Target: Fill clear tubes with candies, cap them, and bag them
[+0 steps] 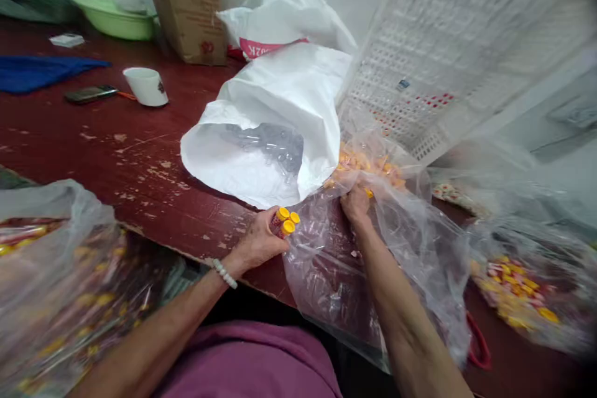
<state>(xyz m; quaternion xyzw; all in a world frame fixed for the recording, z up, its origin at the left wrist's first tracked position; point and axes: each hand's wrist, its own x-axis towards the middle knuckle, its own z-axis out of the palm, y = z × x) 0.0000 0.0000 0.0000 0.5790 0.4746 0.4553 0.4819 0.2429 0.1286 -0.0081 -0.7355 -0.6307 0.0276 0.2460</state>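
Observation:
Three small tubes with yellow caps (287,228) stand together in my left hand (262,239), whose fingers wrap round them near the table's front edge. A bracelet of pale beads circles that wrist. My right hand (357,204) reaches into the mouth of a clear plastic bag (415,242), beside a heap of small yellow and orange pieces (368,165). Its fingers are mostly hidden, so what they hold cannot be made out. A large white sack (265,186) lies just beyond my left hand, its open mouth showing clear plastic inside.
A white perforated crate (420,62) leans at the back right. Filled plastic bags lie at left (84,298) and right (522,286). Behind are a white cup (145,87), a phone (91,94), a cardboard box (191,9), a green basin (114,18) and blue cloth (41,71).

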